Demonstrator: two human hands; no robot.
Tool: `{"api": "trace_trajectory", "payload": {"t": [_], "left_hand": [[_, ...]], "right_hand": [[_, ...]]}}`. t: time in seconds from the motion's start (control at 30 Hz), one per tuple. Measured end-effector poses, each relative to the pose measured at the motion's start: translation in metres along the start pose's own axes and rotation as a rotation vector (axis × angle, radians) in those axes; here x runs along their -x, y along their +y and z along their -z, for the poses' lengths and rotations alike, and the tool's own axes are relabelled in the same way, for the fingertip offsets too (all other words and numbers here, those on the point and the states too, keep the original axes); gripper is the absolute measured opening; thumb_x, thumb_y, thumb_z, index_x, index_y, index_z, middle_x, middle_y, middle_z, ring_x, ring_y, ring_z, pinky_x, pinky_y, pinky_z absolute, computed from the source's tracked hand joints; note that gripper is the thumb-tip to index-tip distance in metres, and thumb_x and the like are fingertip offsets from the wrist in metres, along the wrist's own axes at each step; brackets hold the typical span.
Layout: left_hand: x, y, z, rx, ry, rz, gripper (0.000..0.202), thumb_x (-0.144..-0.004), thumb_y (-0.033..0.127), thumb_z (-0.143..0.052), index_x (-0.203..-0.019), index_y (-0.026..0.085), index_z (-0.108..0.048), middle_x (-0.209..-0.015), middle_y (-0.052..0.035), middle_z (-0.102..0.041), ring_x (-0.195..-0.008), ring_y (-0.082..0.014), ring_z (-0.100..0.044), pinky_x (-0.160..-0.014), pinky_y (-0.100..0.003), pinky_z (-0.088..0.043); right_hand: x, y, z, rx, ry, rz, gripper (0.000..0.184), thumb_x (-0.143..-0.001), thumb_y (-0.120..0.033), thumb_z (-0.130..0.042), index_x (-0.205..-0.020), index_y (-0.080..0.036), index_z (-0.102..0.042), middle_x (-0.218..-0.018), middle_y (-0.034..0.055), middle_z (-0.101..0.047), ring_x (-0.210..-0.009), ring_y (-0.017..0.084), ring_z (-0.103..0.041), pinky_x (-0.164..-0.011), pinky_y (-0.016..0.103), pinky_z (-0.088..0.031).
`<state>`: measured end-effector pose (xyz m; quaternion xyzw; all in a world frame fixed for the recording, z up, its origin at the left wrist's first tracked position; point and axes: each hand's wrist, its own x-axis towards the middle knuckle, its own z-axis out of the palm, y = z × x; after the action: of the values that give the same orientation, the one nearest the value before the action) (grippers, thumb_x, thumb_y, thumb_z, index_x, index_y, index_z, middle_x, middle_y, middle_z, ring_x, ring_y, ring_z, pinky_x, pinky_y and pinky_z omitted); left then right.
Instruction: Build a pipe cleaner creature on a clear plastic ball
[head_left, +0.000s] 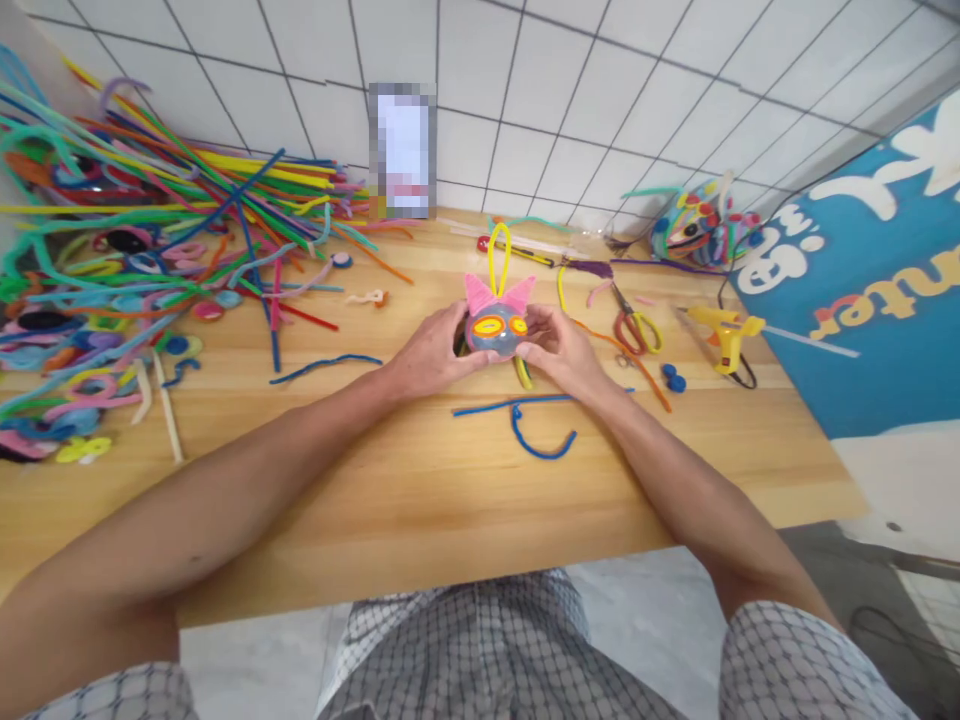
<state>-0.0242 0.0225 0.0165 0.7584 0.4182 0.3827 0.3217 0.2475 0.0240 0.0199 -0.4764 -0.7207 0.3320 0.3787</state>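
Between my two hands, above the wooden table, is a clear plastic ball ornament (495, 341) made up as an animal face. It has pink pointed ears, orange-and-yellow ring eyes and a yellow loop on top. My left hand (439, 352) grips its left side with the thumb at the lower front. On the other side, my right hand (559, 350) holds it the same way, fingers curled behind. A yellow-green strip (523, 374) shows just under the ball. Closer to me lie a straight blue pipe cleaner (495, 405) and a curved blue pipe cleaner (546, 455).
Colourful pipe cleaners (225, 200) pile up on the left. A phone (405, 150) leans against the tiled wall. Scissors (636, 325), blue pompoms (673, 378), a yellow glue gun (727, 335) and a decorated bundle (701, 225) are on the right. The wooden table (420, 500) ends near my lap.
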Motion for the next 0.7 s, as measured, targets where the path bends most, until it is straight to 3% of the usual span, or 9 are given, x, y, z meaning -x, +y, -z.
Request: {"api": "trace_trajectory", "payload": {"t": [0.2,0.33,0.47,0.7], "left_hand": [[0.0,0.004,0.012,-0.001,-0.092,0.041,0.058,-0.094,0.065,-0.085,-0.13,0.022,-0.068,-0.129,-0.0106,-0.08,-0.12,-0.0342,-0.076,-0.105,-0.048,-0.064],[0.002,0.007,0.012,-0.047,-0.057,0.034,0.065,-0.09,0.068,-0.088,-0.132,0.022,-0.069,-0.134,-0.0117,-0.08,-0.126,-0.036,-0.076,-0.112,-0.05,-0.063],[0.005,0.004,0.008,0.042,-0.015,0.046,0.076,-0.087,0.071,-0.091,-0.139,0.023,-0.065,-0.14,-0.0138,-0.08,-0.132,-0.0361,-0.077,-0.112,-0.049,-0.065],[0.005,-0.003,0.007,0.077,-0.035,0.037,0.081,-0.084,0.072,-0.094,-0.141,0.025,-0.062,-0.145,-0.0136,-0.079,-0.137,-0.0358,-0.076,-0.119,-0.052,-0.063]], "right_hand": [[0.008,-0.008,-0.011,0.041,-0.022,0.03,0.069,-0.092,-0.08,-0.083,-0.134,-0.027,-0.071,-0.133,0.0129,-0.082,-0.119,0.034,-0.078,-0.108,0.056,-0.064],[0.012,-0.006,-0.013,0.038,-0.014,0.033,0.069,-0.093,-0.079,-0.082,-0.137,-0.028,-0.07,-0.134,0.013,-0.082,-0.119,0.034,-0.078,-0.108,0.055,-0.064],[0.015,-0.003,-0.016,0.038,0.002,0.056,0.07,-0.092,-0.075,-0.084,-0.14,-0.026,-0.068,-0.136,0.0146,-0.081,-0.121,0.035,-0.077,-0.111,0.057,-0.063],[0.015,-0.002,-0.014,0.045,-0.004,0.051,0.064,-0.093,-0.074,-0.083,-0.136,-0.028,-0.071,-0.133,0.0128,-0.083,-0.118,0.035,-0.078,-0.109,0.057,-0.063]]}}
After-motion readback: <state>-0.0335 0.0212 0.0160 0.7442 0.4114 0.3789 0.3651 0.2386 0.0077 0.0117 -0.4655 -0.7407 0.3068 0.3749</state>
